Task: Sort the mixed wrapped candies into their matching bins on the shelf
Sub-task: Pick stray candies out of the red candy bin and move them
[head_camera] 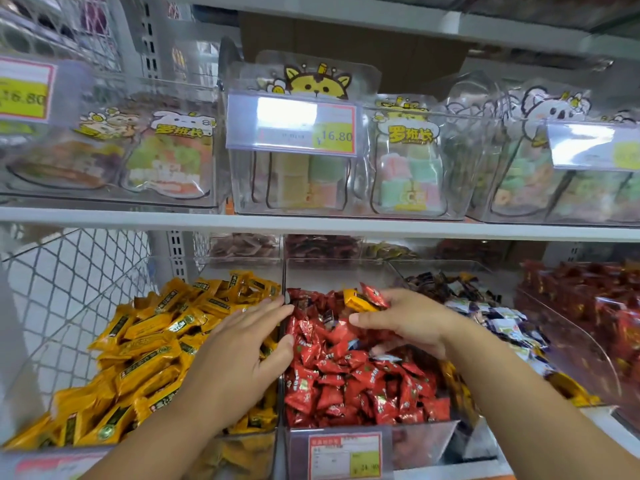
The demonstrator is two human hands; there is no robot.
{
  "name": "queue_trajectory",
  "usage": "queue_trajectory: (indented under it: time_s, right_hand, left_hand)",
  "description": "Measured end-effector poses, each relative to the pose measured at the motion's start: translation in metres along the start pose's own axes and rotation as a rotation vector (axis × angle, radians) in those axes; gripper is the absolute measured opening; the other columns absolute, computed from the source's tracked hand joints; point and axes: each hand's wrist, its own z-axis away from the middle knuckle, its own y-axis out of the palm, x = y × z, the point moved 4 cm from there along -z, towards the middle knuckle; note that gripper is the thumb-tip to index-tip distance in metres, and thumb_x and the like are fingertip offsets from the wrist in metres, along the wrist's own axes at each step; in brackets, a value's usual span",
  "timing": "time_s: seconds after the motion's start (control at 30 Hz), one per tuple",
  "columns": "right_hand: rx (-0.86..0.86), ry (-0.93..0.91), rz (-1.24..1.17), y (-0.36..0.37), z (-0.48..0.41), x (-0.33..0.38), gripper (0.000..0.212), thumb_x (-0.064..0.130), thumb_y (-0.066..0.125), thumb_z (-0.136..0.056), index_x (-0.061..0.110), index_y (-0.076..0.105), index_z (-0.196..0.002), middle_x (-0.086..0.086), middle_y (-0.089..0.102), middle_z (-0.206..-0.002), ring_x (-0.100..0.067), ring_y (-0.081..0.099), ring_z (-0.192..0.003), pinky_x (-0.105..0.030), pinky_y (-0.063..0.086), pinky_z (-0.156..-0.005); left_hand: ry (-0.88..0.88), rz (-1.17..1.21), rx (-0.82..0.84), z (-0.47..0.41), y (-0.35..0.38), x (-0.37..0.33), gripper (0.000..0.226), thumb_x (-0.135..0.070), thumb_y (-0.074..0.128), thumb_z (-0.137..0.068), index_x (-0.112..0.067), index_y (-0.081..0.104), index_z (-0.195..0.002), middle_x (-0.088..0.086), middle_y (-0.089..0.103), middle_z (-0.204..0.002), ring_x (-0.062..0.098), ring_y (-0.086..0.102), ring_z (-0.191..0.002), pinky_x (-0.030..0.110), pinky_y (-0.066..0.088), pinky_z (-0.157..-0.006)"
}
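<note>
Flanking the red bin (pixel 426 433), yellow bin (pixel 239 452) and dark candies (pixel 460 289); left hand (pixel 239 355) spread flat, right hand (pixel 412 323) fingers (pixel 360 319) pinching a yellow candy (pixel 358 301) and red candy (pixel 374 295).

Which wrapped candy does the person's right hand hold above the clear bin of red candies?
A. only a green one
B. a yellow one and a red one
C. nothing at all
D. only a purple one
B: the right hand pinches a yellow wrapped candy and a red wrapped candy in its fingertips, over the clear plastic bin of red candies.

Bright, soft-focus — glare, curved edges
</note>
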Motion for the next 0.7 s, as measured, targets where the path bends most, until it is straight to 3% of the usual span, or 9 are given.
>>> queue_trajectory:
  time_s: [0.1, 0.27, 0.33, 0.4, 0.53, 0.63, 0.7]
  right_hand:
    - [-0.085, -0.045, 0.219, -0.003, 0.004, 0.006, 0.018, 0.034, 0.075, -0.08, 0.023, 0.073, -0.095, 0.006, 0.075, -0.092, -0.013, 0.067, -0.092, -0.027, 0.047, -0.086]
    - [-0.202, -0.086, 0.379, -0.013, 0.007, 0.014, 0.02, 0.034, 0.074, -0.08, 0.015, 0.073, -0.087, -0.001, 0.067, -0.072, -0.016, 0.059, -0.071, -0.027, 0.043, -0.068]
    - [-0.213, -0.098, 0.434, -0.015, 0.005, 0.014, 0.02, 0.025, 0.074, -0.081, 0.013, 0.07, -0.098, 0.0, 0.064, -0.071, -0.013, 0.055, -0.063, -0.025, 0.042, -0.06]
    - [-0.191, -0.072, 0.451, -0.015, 0.003, 0.013, 0.037, 0.02, 0.073, -0.081, 0.019, 0.06, -0.115, -0.002, 0.069, -0.075, -0.012, 0.058, -0.057, -0.024, 0.045, -0.053]
    - [-0.198, -0.004, 0.553, -0.015, 0.001, 0.014, 0.05, 0.03, 0.071, -0.085, 0.021, 0.042, -0.125, 0.002, 0.068, -0.061, -0.006, 0.058, -0.043, -0.016, 0.04, -0.042]
    - [-0.297, -0.05, 0.726, -0.019, -0.001, 0.019, 0.034, 0.042, 0.067, -0.086, 0.021, 0.056, -0.11, 0.008, 0.066, -0.064, -0.001, 0.058, -0.055, -0.019, 0.038, -0.049]
    - [-0.307, -0.101, 0.651, -0.014, -0.005, 0.022, 0.026, 0.044, 0.068, -0.085, 0.025, 0.062, -0.103, 0.009, 0.069, -0.073, -0.004, 0.062, -0.07, -0.023, 0.045, -0.059]
  left_hand:
    - [0.012, -0.007, 0.001, -0.001, 0.0, 0.001, 0.076, -0.071, 0.007, -0.078, -0.044, 0.032, -0.144, -0.032, 0.014, -0.147, -0.02, 0.004, -0.131, 0.009, -0.002, -0.107]
    - [0.017, -0.022, -0.005, 0.0, 0.001, 0.0, 0.075, -0.07, 0.007, -0.079, -0.043, 0.033, -0.144, -0.029, 0.016, -0.149, -0.017, 0.005, -0.133, 0.012, -0.001, -0.109]
    - [0.013, -0.027, -0.002, 0.001, 0.0, -0.001, 0.075, -0.07, 0.006, -0.079, -0.044, 0.031, -0.145, -0.03, 0.014, -0.148, -0.018, 0.003, -0.132, 0.011, -0.002, -0.109]
    - [0.014, -0.035, -0.002, 0.001, -0.001, -0.002, 0.075, -0.07, 0.005, -0.078, -0.044, 0.031, -0.144, -0.032, 0.012, -0.147, -0.019, 0.002, -0.132, 0.011, -0.004, -0.109]
    - [0.023, -0.058, -0.016, 0.002, -0.003, -0.002, 0.074, -0.069, 0.006, -0.079, -0.044, 0.034, -0.143, -0.032, 0.015, -0.146, -0.017, 0.004, -0.135, 0.014, -0.003, -0.112]
    - [0.024, -0.04, -0.041, 0.004, -0.003, -0.004, 0.072, -0.067, 0.01, -0.081, -0.043, 0.039, -0.141, -0.03, 0.021, -0.146, -0.016, 0.007, -0.134, 0.015, -0.001, -0.113]
    - [0.024, -0.044, -0.051, 0.004, -0.004, -0.005, 0.072, -0.067, 0.01, -0.08, -0.044, 0.04, -0.141, -0.032, 0.021, -0.144, -0.018, 0.007, -0.133, 0.013, -0.003, -0.111]
